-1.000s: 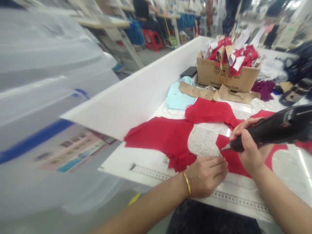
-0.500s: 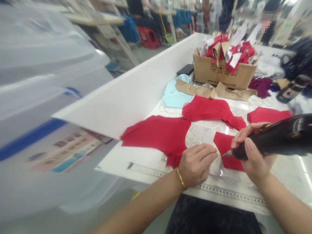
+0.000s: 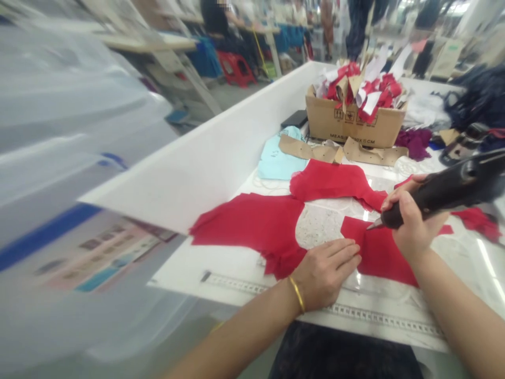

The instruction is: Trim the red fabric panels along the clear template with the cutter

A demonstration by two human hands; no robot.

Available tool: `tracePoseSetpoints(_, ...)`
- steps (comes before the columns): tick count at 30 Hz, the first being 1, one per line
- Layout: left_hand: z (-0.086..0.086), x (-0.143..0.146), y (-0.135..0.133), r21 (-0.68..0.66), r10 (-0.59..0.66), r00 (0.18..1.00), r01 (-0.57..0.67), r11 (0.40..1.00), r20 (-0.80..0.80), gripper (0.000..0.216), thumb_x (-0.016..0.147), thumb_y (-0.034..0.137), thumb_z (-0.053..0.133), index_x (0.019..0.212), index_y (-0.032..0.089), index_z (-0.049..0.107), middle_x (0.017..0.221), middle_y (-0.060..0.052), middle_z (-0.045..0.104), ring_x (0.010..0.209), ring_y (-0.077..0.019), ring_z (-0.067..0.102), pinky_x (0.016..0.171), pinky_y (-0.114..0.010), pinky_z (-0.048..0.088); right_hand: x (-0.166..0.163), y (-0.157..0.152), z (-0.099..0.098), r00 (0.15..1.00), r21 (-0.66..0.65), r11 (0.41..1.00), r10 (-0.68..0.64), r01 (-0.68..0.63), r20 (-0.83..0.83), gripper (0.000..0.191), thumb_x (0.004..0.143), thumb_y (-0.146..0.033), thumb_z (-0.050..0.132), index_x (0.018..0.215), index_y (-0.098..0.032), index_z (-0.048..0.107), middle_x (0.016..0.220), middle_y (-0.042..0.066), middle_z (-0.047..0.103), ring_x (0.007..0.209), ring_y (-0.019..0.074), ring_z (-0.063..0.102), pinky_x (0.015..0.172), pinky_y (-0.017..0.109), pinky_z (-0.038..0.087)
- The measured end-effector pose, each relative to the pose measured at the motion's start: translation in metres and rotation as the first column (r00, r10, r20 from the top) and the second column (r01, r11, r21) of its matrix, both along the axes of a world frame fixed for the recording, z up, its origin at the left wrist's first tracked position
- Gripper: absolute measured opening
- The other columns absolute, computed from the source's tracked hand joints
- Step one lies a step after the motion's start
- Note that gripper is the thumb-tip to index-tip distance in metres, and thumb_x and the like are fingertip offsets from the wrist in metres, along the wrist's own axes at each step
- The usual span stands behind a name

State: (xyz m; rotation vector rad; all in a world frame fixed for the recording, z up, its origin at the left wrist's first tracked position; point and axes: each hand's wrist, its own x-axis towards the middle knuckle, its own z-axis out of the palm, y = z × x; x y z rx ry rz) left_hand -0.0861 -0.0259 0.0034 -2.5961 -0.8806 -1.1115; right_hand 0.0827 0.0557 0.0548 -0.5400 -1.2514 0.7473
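Note:
My left hand (image 3: 329,268) lies flat, fingers together, with its fingertips on the left edge of a red fabric piece (image 3: 389,258). Wrapped round a black hand-held tool (image 3: 442,189) is my right hand (image 3: 416,226). The tool's pointed metal tip is at the upper part of that red piece; whether it touches the cloth I cannot tell. To the left lies a stack of red fabric (image 3: 244,221), and further back is another red piece (image 3: 331,181). A pale speckled patch (image 3: 317,223) shows between them.
A measuring tape (image 3: 371,317) runs along the table's front edge. Behind stand a cardboard box (image 3: 355,129) of scraps, brown card strips (image 3: 310,150), a light blue piece (image 3: 276,158) and purple cloth (image 3: 414,143). A white side panel (image 3: 177,173) borders the left.
My left hand has gone from curled fingers to lying flat, slightly right, on the red piece's edge. My right hand has raised the tool, its tip moving up and right over the red cloth.

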Motion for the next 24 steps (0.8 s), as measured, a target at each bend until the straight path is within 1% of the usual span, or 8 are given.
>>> tracePoseSetpoints(3, -0.002, 0.000, 0.000, -0.015, 0.007, 1.000, -0.008, 1.000, -0.028, 0.037, 0.086, -0.001, 0.040, 0.107, 0.007, 0.070, 0.108, -0.015, 0.078, 0.105, -0.0264, 0.076, 0.089, -0.041, 0.068, -0.003, 0.016, -0.002, 0.999, 0.002, 0.999, -0.052, 0.052, -0.004, 0.022, 0.089, -0.024, 0.069, 0.106, -0.023, 0.055, 0.066, -0.008, 0.064, 0.050, 0.0123, 0.062, 0.052, 0.027, 0.054)
tracePoseSetpoints(5, -0.003, -0.001, 0.000, -0.026, 0.012, 0.999, -0.013, 1.000, -0.040, 0.038, 0.086, 0.000, 0.040, 0.108, 0.007, 0.071, 0.109, -0.016, 0.078, 0.107, -0.0271, 0.075, 0.090, -0.041, 0.068, -0.005, 0.020, -0.002, 0.997, 0.001, 0.997, -0.073, 0.073, -0.007, 0.023, 0.088, -0.025, 0.071, 0.104, -0.023, 0.054, 0.065, -0.008, 0.064, 0.049, 0.0124, 0.062, 0.052, 0.027, 0.054)
tracePoseSetpoints(11, -0.009, -0.003, -0.002, -0.077, 0.005, 0.998, -0.010, 0.997, -0.063, 0.041, 0.086, 0.000, 0.041, 0.113, 0.007, 0.071, 0.113, -0.017, 0.077, 0.114, -0.0269, 0.073, 0.094, -0.043, 0.067, -0.009, 0.020, 0.000, 0.993, -0.004, 0.994, -0.113, 0.113, 0.020, 0.024, 0.087, -0.027, 0.071, 0.101, -0.024, 0.052, 0.062, -0.009, 0.064, 0.047, 0.0118, 0.060, 0.051, 0.026, 0.053)
tracePoseSetpoints(17, -0.006, -0.002, -0.002, -0.046, 0.004, 0.999, -0.006, 0.999, -0.039, 0.038, 0.086, -0.001, 0.041, 0.109, 0.005, 0.071, 0.109, -0.017, 0.077, 0.108, -0.0273, 0.074, 0.091, -0.042, 0.068, -0.009, 0.021, -0.003, 0.991, -0.014, 0.991, -0.131, 0.131, 0.015, 0.020, 0.086, -0.026, 0.070, 0.094, -0.024, 0.052, 0.060, -0.008, 0.064, 0.050, 0.0142, 0.064, 0.052, 0.028, 0.055)
tracePoseSetpoints(21, -0.004, -0.002, -0.001, -0.037, -0.001, 1.000, 0.000, 0.999, -0.032, 0.039, 0.086, -0.002, 0.040, 0.111, 0.005, 0.070, 0.110, -0.018, 0.077, 0.110, -0.0273, 0.074, 0.092, -0.042, 0.068, 0.000, 0.020, -0.003, 0.994, -0.003, 0.994, -0.108, 0.108, -0.012, 0.023, 0.087, -0.026, 0.071, 0.102, -0.024, 0.053, 0.066, -0.008, 0.065, 0.051, 0.0134, 0.063, 0.053, 0.027, 0.055)
tracePoseSetpoints(24, -0.004, -0.001, -0.001, -0.030, -0.006, 1.000, 0.006, 1.000, -0.028, 0.038, 0.086, -0.002, 0.041, 0.110, 0.003, 0.070, 0.110, -0.019, 0.077, 0.109, -0.0282, 0.074, 0.092, -0.043, 0.068, 0.013, 0.020, -0.004, 0.993, 0.019, 0.993, -0.119, 0.120, -0.022, 0.025, 0.088, -0.027, 0.073, 0.105, -0.023, 0.055, 0.069, -0.007, 0.065, 0.052, 0.0127, 0.062, 0.054, 0.028, 0.054)
